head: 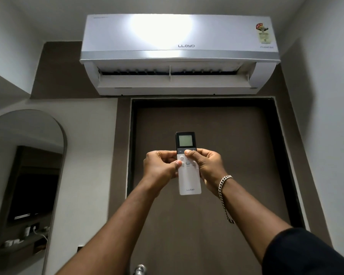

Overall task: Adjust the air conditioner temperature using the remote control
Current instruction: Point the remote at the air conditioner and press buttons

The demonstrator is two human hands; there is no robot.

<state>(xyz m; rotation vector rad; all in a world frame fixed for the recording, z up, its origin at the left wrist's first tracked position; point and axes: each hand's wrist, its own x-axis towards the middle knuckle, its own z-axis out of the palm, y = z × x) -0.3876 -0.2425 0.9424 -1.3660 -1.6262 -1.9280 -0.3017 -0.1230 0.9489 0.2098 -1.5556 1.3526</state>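
Note:
A white air conditioner hangs high on the wall above a door, its lower flap open. Below it I hold a slim white remote control upright, with its dark top and small grey screen pointing at the unit. My left hand grips the remote's left edge, thumb resting on the button area. My right hand grips the right edge, and its thumb presses a button in the dark strip just under the screen. A chain bracelet circles my right wrist.
A dark brown door in a black frame fills the wall behind the remote. An arched mirror hangs on the left wall, reflecting a shelf with small items. A metal door handle shows at the bottom edge.

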